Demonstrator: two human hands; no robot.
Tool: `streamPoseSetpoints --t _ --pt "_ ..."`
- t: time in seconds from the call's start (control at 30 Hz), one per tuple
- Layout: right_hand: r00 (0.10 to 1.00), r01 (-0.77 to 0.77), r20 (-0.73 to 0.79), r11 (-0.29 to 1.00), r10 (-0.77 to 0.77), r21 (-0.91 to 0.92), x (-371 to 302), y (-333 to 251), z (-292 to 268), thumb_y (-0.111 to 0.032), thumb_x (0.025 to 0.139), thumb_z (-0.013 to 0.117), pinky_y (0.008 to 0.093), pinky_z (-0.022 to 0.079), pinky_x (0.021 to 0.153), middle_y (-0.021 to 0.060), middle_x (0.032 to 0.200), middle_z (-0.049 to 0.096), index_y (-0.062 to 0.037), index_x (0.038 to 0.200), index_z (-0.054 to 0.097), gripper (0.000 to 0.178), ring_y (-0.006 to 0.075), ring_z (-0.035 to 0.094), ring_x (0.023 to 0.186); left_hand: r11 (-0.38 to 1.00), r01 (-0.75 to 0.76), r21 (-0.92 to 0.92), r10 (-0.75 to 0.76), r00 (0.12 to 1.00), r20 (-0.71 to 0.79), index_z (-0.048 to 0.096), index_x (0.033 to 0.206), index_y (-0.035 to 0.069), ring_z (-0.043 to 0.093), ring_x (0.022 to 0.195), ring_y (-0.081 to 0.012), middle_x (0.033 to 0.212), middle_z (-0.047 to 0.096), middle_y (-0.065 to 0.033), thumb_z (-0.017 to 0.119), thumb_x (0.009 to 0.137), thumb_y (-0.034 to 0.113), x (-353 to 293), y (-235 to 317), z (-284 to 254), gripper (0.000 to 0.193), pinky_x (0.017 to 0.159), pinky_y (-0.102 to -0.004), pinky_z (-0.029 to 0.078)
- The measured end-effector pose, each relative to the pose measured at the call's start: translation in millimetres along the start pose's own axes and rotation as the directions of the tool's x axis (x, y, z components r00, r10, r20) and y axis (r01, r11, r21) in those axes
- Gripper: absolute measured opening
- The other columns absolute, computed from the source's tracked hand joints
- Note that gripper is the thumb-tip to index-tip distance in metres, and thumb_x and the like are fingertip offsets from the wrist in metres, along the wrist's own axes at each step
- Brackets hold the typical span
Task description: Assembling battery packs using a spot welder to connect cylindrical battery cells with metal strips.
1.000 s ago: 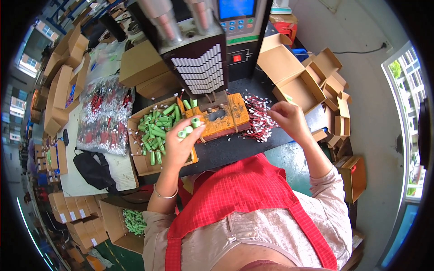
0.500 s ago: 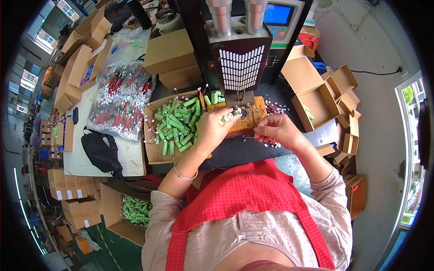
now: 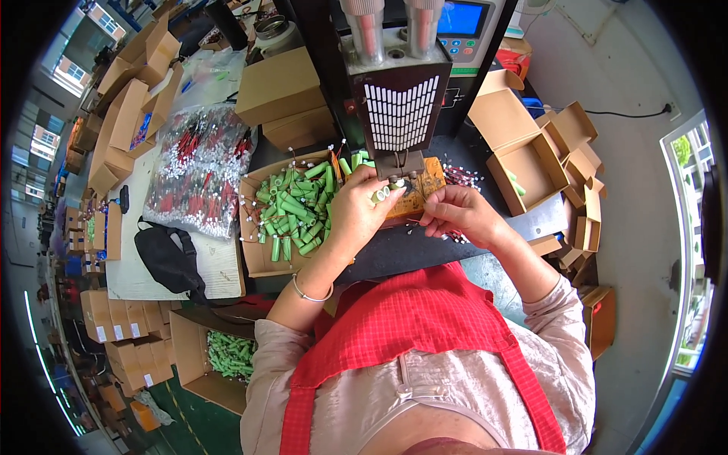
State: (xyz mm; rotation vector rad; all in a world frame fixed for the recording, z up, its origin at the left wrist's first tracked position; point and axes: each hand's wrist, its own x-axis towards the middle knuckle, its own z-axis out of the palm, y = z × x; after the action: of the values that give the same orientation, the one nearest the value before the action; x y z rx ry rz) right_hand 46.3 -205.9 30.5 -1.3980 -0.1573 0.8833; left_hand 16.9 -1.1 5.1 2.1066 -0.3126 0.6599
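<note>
In the middle of the frame my left hand (image 3: 359,206) grips little green tubes (image 3: 378,196), probably light, stiff and smooth, best held round their sides, while my right hand (image 3: 461,215) pinches something I can't make out.

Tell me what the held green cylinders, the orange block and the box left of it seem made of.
Held green cylinders: probably smooth plastic sleeving, from the even colour; cores unclear.
Orange block: perhaps painted metal, worn dull, with dark patches showing; wood remains possible.
Box: likely matte cardboard, from its thin brown walls.
</note>
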Motion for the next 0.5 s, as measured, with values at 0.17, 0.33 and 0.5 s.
streamPoseSetpoints --t 0.17,0.33,0.5 --pt "0.994 -0.082 0.070 0.996 0.083 -0.017 -15 2 11 -0.025 0.089 0.056 0.0217 0.050 0.058 0.0086 0.084 0.064 0.0008 0.115 0.051 0.037 0.0125 0.062 0.065 0.954 0.300 -0.024 -0.292 0.942 0.167 0.065 0.090 0.003 0.063 0.065 -0.0214 0.078 0.063 -0.0111 0.069 0.075 0.014 -4 19 -11 0.020 0.058 -0.0291 0.049" --pt "0.988 0.114 -0.056 0.925 -0.144 -0.362 -21 7 20 -0.017 0.087 0.059 0.0206 0.048 0.056 0.0027 0.078 0.064 -0.0023 0.090 0.065 0.016 0.0082 0.060 0.064 0.711 0.583 -0.394 -0.484 0.812 0.327 0.062 0.098 -0.002 0.062 0.079 -0.0120 0.086 0.065 -0.0094 0.069 0.078 0.014 -10 19 -17 0.026 0.066 -0.0235 0.049" --pt "0.825 0.399 -0.070 0.666 -0.560 -0.631 -16 18 17 -0.003 0.080 0.061 0.0256 0.051 0.063 0.0081 0.078 0.064 0.0000 0.090 0.064 0.011 0.0151 0.062 0.067 0.184 0.723 -0.666 -0.425 0.669 0.609 0.059 0.098 0.001 0.056 0.075 -0.0069 0.087 0.064 -0.0051 0.070 0.074 0.004 -7 9 -33 0.026 0.067 -0.0180 0.046"
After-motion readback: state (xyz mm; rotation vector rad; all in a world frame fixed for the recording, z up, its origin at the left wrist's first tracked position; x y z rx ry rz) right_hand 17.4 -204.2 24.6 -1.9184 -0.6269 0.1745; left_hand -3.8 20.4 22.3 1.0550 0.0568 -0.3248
